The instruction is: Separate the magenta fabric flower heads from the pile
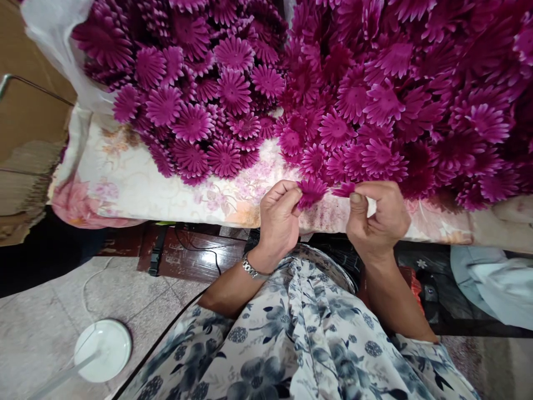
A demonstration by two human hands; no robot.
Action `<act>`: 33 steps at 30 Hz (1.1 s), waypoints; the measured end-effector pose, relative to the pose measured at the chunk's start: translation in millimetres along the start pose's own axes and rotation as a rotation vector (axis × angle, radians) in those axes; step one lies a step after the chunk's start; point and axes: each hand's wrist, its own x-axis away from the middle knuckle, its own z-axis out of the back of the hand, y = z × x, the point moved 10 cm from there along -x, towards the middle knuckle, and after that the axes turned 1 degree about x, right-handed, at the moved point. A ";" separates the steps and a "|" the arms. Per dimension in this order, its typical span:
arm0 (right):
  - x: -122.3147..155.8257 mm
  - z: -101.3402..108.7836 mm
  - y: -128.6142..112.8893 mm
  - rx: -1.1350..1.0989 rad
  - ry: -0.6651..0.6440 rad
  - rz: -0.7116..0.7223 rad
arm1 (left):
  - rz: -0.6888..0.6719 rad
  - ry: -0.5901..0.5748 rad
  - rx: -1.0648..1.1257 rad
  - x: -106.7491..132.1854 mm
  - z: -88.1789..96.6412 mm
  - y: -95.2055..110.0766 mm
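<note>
My left hand (278,218), with a metal watch on the wrist, pinches a magenta fabric flower (311,191) at the near edge of the table. My right hand (378,215) is closed beside it, thumb and forefinger pinched on a second small magenta flower piece (343,190). Both hands sit close together just in front of a big heap of magenta fabric flowers (358,94) that covers the floral tablecloth (125,183).
A second heap of flowers (195,94) lies in a clear plastic bag at the back left. Stacked cardboard (25,178) stands at the left. On the floor lie a white round disc (103,350) and a dark wooden board with a cable (191,261). Pale cloth (495,289) lies at right.
</note>
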 end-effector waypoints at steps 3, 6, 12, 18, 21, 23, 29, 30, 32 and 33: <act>-8.9 9.8 10.5 0.117 0.049 0.033 | 0.024 -0.062 -0.001 0.0 -4.0 0.0; -23.3 22.1 23.4 0.297 0.126 0.056 | 0.072 -0.110 -0.021 2.4 -9.4 -3.7; -32.8 18.3 30.9 0.417 0.016 0.051 | 0.175 -0.153 0.078 2.6 -17.8 -10.4; -9.0 68.7 36.9 0.414 0.086 0.025 | 0.294 -0.139 0.139 3.3 -24.8 -22.3; -1.5 124.8 66.3 0.595 0.165 -0.007 | 0.292 -0.180 0.050 3.3 -33.3 -25.0; 1.7 162.6 95.7 0.734 0.163 -0.080 | 0.287 -0.191 0.010 2.3 -37.7 -26.8; 11.0 192.3 181.1 0.807 -0.260 -0.334 | 0.312 -0.149 -0.034 2.3 -42.7 -34.2; 12.6 186.2 190.2 0.798 -0.356 -0.365 | 0.320 -0.148 -0.047 2.9 -43.5 -35.6; 15.7 171.7 204.4 0.763 -0.545 -0.416 | 0.320 -0.151 -0.075 3.6 -45.4 -37.0; 17.2 164.5 209.9 0.734 -0.632 -0.437 | 0.318 -0.157 -0.089 3.8 -46.5 -37.4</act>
